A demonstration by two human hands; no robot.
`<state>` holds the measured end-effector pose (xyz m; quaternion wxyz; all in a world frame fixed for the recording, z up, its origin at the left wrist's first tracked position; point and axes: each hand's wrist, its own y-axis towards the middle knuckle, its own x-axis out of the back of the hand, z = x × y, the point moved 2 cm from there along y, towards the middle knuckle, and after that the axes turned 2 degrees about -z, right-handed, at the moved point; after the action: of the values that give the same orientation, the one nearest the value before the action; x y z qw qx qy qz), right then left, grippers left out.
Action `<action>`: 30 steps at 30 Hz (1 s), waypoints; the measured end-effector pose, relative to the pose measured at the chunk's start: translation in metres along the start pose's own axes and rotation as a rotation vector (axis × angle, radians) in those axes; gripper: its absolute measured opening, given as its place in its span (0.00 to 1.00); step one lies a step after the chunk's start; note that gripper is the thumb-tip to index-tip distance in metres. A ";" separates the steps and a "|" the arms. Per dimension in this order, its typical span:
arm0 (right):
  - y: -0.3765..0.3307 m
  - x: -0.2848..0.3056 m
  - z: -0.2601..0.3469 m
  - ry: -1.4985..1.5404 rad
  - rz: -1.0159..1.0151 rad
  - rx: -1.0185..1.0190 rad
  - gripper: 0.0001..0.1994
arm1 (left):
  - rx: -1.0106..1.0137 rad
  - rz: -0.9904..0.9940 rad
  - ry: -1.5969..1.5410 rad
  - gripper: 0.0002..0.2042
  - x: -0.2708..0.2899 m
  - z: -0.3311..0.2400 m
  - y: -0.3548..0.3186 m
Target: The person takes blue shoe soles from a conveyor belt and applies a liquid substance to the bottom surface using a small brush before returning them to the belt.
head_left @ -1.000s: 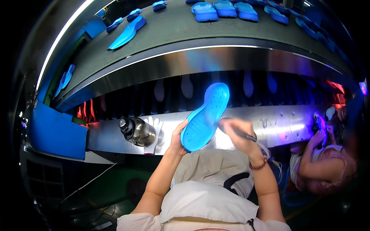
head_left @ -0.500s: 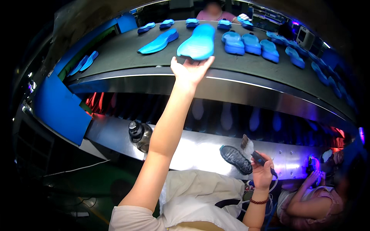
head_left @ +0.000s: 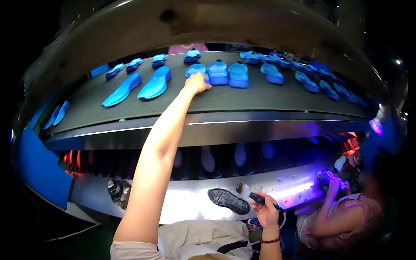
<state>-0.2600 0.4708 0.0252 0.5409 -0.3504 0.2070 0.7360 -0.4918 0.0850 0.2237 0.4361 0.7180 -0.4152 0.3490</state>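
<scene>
On the dark belt my left hand has its fingers closed over the near end of a blue shoe sole, the leftmost of three side by side. Its fingertips are partly hidden. To the left of this hand lie two slanted blue soles, the closer one flat on the belt. Down at the metal ledge, my right hand is closed around a brush with a black handle, a cord and pale bristles with a brown tip. Beside the bristles a black shoe sole rests on the ledge.
More blue soles lie along the belt. A dark bottle stands on the metal ledge, left. Sole shapes show in the dark space under the belt. A co-worker sits at right; another person is across the belt.
My left hand has let go of one blue sole, which now lies on the belt, and has moved right onto another. My right hand still holds the brush. The view has shifted.
</scene>
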 end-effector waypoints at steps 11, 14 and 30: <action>0.018 -0.016 -0.001 0.013 0.117 0.045 0.14 | -0.401 -0.003 -0.223 0.20 -0.016 -0.072 -0.019; 0.020 0.001 -0.001 0.049 0.040 0.015 0.14 | -0.378 0.003 0.131 0.20 -0.006 -0.098 -0.047; -0.011 0.002 0.018 -0.031 -0.125 0.164 0.10 | 0.035 0.326 -1.750 0.39 -0.041 0.042 -0.323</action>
<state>-0.2551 0.4876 0.0364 0.6160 -0.3057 0.2360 0.6866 -0.2114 0.1477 0.0642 -0.1032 0.6660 -0.6914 -0.2604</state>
